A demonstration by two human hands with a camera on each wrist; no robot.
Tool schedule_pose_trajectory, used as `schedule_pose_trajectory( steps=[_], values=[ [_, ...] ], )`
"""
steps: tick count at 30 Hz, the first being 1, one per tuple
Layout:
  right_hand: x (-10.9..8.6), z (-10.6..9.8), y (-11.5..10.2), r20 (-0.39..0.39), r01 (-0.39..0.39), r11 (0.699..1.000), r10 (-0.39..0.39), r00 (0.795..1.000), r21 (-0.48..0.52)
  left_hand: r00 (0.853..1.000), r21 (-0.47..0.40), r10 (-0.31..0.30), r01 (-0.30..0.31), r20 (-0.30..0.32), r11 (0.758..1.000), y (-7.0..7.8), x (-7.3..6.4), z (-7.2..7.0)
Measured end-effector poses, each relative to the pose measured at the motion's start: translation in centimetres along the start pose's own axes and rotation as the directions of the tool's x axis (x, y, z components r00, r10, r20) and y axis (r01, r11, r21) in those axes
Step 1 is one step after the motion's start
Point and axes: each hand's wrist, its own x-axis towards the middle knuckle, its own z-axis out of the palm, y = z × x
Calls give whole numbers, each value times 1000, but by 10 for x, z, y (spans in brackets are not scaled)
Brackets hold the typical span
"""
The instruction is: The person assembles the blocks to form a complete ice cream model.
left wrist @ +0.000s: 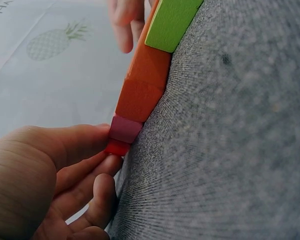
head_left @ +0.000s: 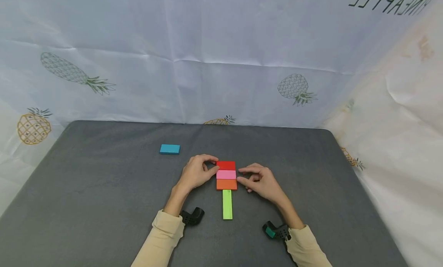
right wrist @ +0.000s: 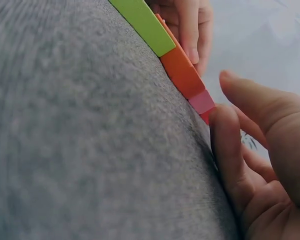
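Note:
Red (head_left: 225, 165), pink (head_left: 226, 175) and orange (head_left: 226, 184) flat wooden blocks lie side by side, long edges touching, in a stack-like row on the table. From the orange block's near edge a light green block (head_left: 227, 205) runs lengthwise toward the person. My left hand (head_left: 195, 171) pinches the red block's left end, thumb at its near corner and index finger at the far one. To the right of the row, my right hand (head_left: 261, 182) has thumb and fingers spread loosely, holding nothing. Its fingertips (right wrist: 224, 112) are close beside the red and pink ends.
A blue block (head_left: 170, 149) lies apart on the dark grey table (head_left: 104, 190), beyond the left hand. White cloth (head_left: 225, 36) with pineapple prints hangs behind the table and along its sides. Both wrists carry black camera mounts (head_left: 194, 216).

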Motion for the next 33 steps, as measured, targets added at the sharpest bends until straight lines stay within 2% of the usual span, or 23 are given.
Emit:
schedule_pose_trajectory(
  steps=[6, 15, 20, 33],
  values=[
    [13, 1, 0, -41, 4, 1000, -4, 999, 3, 1000, 2, 4, -4, -1, 1000, 2, 1, -1],
    [32, 0, 1, 30, -28, 997, 25, 999, 75, 1000, 1, -10, 10, 2, 1000, 3, 1, 0],
    [34, 0, 3, 50, -43, 995, 39, 998, 87, 1000, 2, -8, 8, 1, 1000, 3, 0, 0],
    [35, 3, 3, 35, -62, 995, 59, 998, 82, 1000, 2, -15, 15, 1, 1000, 2, -1, 0]
  ],
)
